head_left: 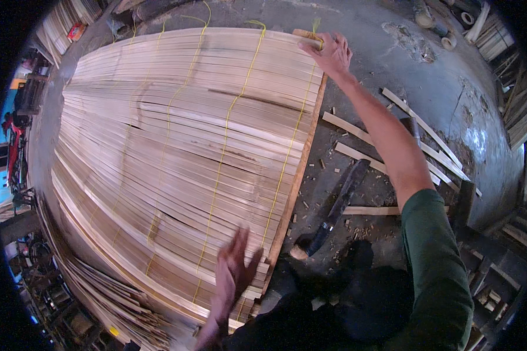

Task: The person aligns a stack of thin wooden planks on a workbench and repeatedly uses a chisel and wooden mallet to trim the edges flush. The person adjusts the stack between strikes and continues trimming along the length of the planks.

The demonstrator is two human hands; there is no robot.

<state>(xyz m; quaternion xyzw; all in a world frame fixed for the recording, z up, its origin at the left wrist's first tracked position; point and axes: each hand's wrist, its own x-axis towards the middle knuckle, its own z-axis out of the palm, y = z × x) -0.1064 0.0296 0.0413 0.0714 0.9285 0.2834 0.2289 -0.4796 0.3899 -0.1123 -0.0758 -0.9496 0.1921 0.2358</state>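
A wide mat of pale wooden slats (187, 134), bound together by several yellow cords (222, 152), lies on the floor in front of me. At its far right corner, my right hand (332, 55) is closed on the mat's edge, beside a short piece of wood (306, 37) and a tuft of cord. The curled fingers partly hide what they grip. My left hand (235, 266) is over the near right part of the mat, fingers apart, slightly blurred and holding nothing. Whether it touches the slats I cannot tell.
Right of the mat lies a large dark-bladed knife (339, 202), among small wood chips and loose wooden strips (348, 127). A bundle of thin strips (99, 284) runs along the mat's near left side. More slats (518, 99) are stacked at the far right.
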